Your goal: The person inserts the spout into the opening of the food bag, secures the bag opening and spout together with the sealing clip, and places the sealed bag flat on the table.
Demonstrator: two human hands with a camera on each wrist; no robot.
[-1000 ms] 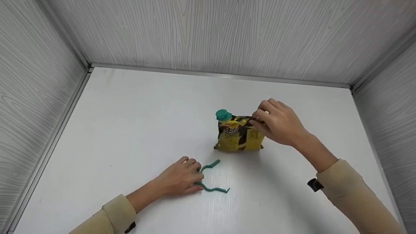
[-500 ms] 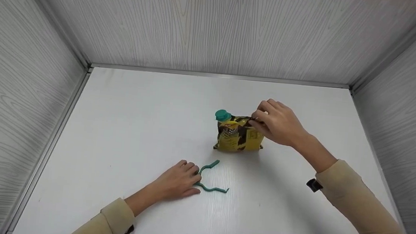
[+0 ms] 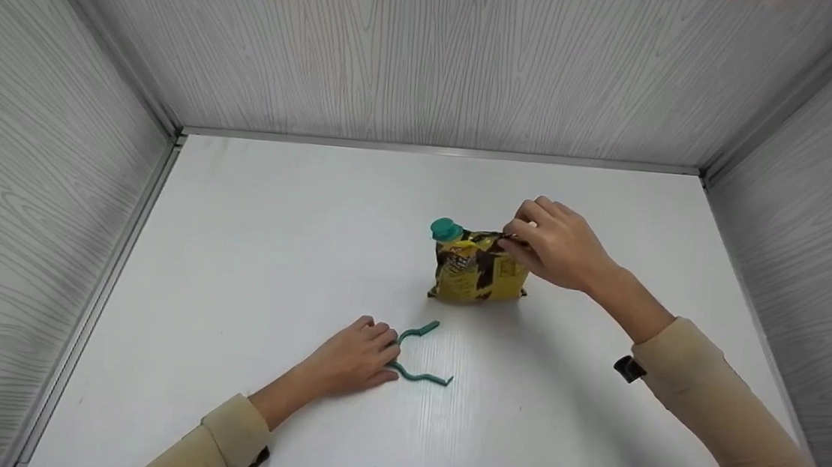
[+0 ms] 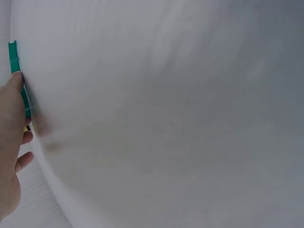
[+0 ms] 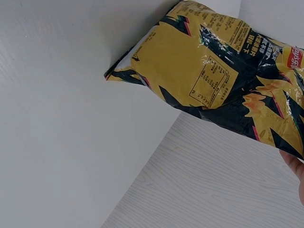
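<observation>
Pinching snack bag (image 3: 479,271) top: right hand (image 3: 558,244) | left hand (image 3: 356,355) fingers rest on green clip (image 3: 417,354)

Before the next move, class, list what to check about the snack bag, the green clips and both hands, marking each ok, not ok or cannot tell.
1. Snack bag upright on the table: ok.
2. Right hand has a grip on the bag's top edge: ok.
3. Round clip sits on the bag's top left corner: ok.
4. Left hand touches the open green clip: ok.
5. Green clip lifted off the table: not ok.
6. Bag top fully folded: cannot tell.

Yellow-black snack bag (image 3: 479,268); teal clip (image 3: 417,354)
</observation>
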